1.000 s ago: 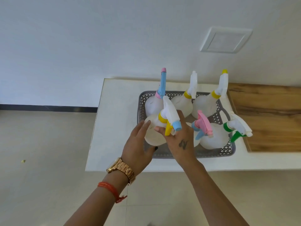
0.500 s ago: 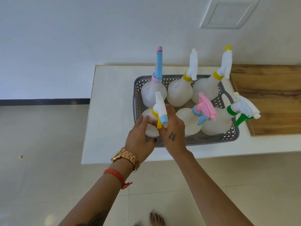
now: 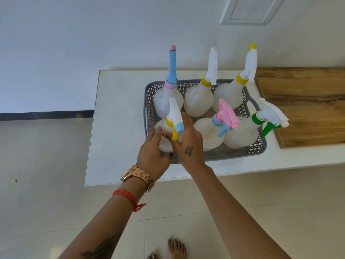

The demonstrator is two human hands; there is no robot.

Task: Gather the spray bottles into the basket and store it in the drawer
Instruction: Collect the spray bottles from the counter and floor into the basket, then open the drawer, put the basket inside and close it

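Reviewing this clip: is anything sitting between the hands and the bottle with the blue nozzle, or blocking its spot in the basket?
Nothing visible. The left hand and right hand are already on the bottle with the blue nozzle, which stands in the front-left corner of the basket. The five other bottles stand beside it, not in its way.

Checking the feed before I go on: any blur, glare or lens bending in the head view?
Head view: daylight is even, with soft floor sheen at lower left; the wide lens bows the white table edges; the bottle between the left hand and right hand looks slightly soft, the grey basket sharp.
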